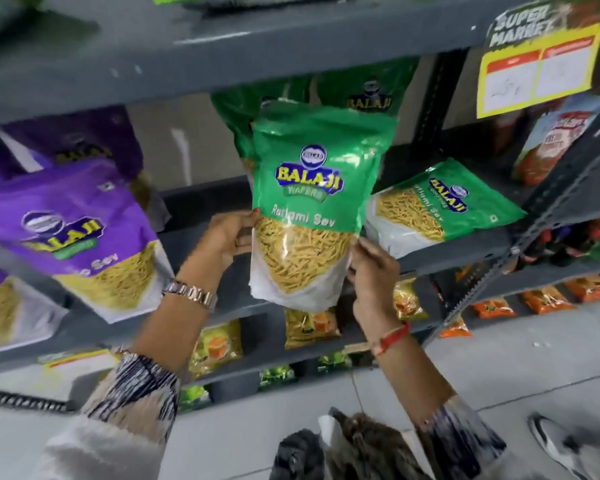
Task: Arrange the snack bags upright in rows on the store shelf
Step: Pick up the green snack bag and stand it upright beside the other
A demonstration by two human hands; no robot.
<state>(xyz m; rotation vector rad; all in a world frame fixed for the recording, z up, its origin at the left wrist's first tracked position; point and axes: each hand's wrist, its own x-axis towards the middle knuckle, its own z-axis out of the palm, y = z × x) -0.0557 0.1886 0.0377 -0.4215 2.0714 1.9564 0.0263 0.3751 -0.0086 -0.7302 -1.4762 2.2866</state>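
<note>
A green Balaji Ratlami Sev bag (312, 202) stands upright in front of the grey shelf (201, 216). My left hand (226, 237) grips its left edge and my right hand (373, 268) grips its lower right edge. Behind it stand two more green bags (368, 95), partly hidden. Another green bag (440, 206) lies flat on the shelf just to the right. Purple Balaji bags (77, 233) stand tilted at the left, with one purple bag (84, 140) further back.
A yellow price tag (537, 71) hangs from the upper shelf (222, 60) at the right. A red and white pack (555, 140) stands at the far right. Small yellow packets (309, 323) and orange packets (544, 299) fill the lower shelves.
</note>
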